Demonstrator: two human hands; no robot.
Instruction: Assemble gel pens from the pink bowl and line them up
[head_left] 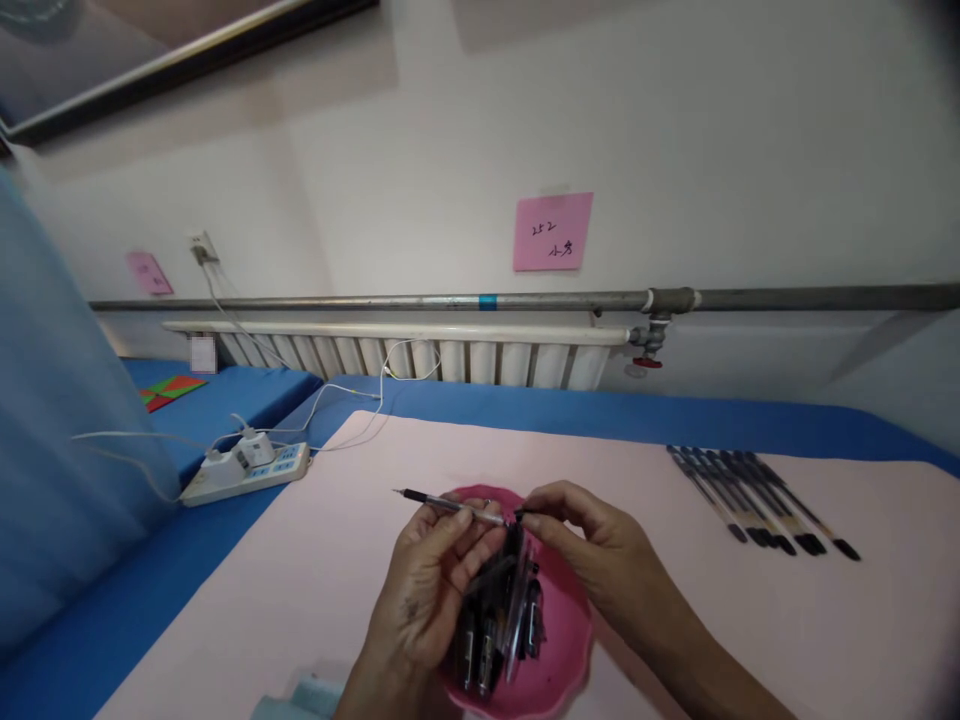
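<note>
My left hand [429, 580] holds a gel pen [435, 500] between thumb and fingers, its bare tip pointing left and its clear barrel running to the right. At the barrel's right end my right hand [581, 535] pinches a small black pen part [520, 515]; whether it touches the barrel I cannot tell. Both hands are above a pink bowl [574, 640] with a wavy rim. Black caps [486, 655] and clear pen barrels [517, 620] lie in the bowl, partly hidden by my left hand.
Several pens [757, 500] lie side by side on the pink sheet [360, 520] at the right. A power strip [247, 472] with plugs and white cables sits at the left on the blue surface [172, 570]. A radiator [450, 350] and a pipe [375, 303] run along the wall.
</note>
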